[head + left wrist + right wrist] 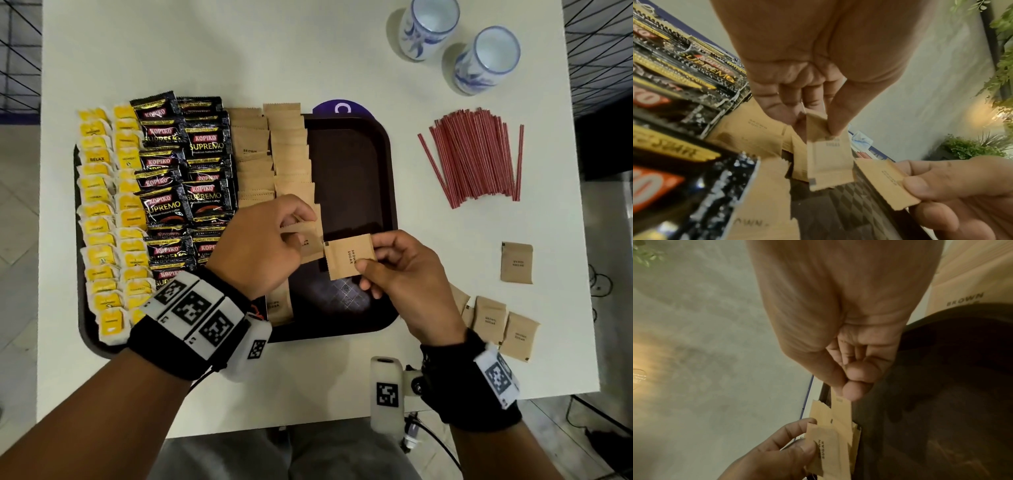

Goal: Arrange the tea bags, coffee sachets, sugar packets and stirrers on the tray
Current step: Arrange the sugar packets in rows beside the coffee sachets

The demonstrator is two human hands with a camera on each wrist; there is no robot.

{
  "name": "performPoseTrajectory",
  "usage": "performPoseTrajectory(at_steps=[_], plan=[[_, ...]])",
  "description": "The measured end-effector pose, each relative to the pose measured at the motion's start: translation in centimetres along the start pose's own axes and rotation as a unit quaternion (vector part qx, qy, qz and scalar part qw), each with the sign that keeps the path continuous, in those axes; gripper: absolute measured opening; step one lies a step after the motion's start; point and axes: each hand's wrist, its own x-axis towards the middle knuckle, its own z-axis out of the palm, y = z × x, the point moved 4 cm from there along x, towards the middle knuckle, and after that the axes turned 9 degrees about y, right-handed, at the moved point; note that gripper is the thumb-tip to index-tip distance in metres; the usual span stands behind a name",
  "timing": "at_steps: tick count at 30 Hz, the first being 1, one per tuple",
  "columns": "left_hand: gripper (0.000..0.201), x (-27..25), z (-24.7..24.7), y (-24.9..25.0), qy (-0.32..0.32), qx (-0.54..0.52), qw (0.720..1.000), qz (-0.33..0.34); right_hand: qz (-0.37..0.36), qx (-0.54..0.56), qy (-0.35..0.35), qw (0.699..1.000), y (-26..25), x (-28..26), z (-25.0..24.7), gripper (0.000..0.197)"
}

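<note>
Left hand (260, 246) and right hand (404, 274) each pinch a sugar packet (349, 255) over the tray (352, 164).

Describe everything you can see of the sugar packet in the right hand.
The sugar packet is a small flat square of tan paper with crimped edges, "BROWN SUGAR" printed in dark letters and a small dark mark at one corner. It looks sealed. The right hand pinches one edge between thumb and fingers, holding it above the dark tray, beside the left hand.

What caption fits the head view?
Both hands, left hand and right hand, pinch brown sugar packets above the tray.
</note>
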Motion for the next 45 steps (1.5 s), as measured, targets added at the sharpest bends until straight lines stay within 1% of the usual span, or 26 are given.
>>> performPoseTrajectory(at_steps=[4,6,8,11,14,16,19,22,26,30,35,41,45], plan=[[0.027,0.2,0.6,-0.2,-0.018,-0.010,1.000,0.007,-0.015,-0.005,0.010,1.000,-0.1,0.0,-0.3,0.022],[0.027,0.3,0.9,-0.1,-0.030,-0.013,0.999,0.013,-0.027,-0.033,0.013,0.999,-0.2,0.0,-0.7,0.023],[0.024,0.4,1.1,0.0,-0.028,-0.010,0.999,0.021,-0.030,-0.070,-0.010,0.997,-0.3,0.0,-0.8,0.025],[0.025,0.8,1.3,0.0,-0.016,0.020,0.999,0.037,-0.034,-0.126,-0.067,0.989,-0.6,0.1,0.1,0.031],[0.025,1.2,1.4,0.2,0.005,0.061,0.996,0.067,-0.064,-0.193,-0.094,0.975,-0.9,0.5,1.5,0.029],[0.027,1.4,1.5,0.4,0.024,0.089,0.992,0.087,-0.080,-0.229,-0.081,0.967,-1.2,1.1,2.4,0.027],[0.029,1.7,1.8,0.3,0.039,0.124,0.986,0.102,-0.101,-0.251,-0.047,0.962,-1.5,1.7,3.6,0.021],[0.028,1.7,2.0,0.2,0.045,0.147,0.983,0.102,-0.118,-0.254,-0.020,0.960,-1.8,1.8,4.4,0.016],[0.030,1.9,1.9,-0.1,0.053,0.165,0.980,0.097,-0.134,-0.261,0.000,0.956,-2.2,1.6,5.1,0.016],[0.031,2.0,1.8,-0.2,0.057,0.170,0.979,0.099,-0.146,-0.274,0.002,0.951,-2.2,1.7,5.9,0.020],[0.031,2.2,1.6,0.0,0.068,0.174,0.978,0.096,-0.142,-0.283,0.015,0.949,-2.3,1.9,6.6,0.018],[0.030,2.2,1.6,-0.2,0.074,0.153,0.980,0.108,-0.145,-0.285,0.018,0.947,-2.4,1.8,6.9,0.022],[0.030,2.2,1.2,-0.3,0.091,0.138,0.980,0.110,-0.141,-0.276,0.020,0.951,-2.4,1.8,7.0,0.022]])
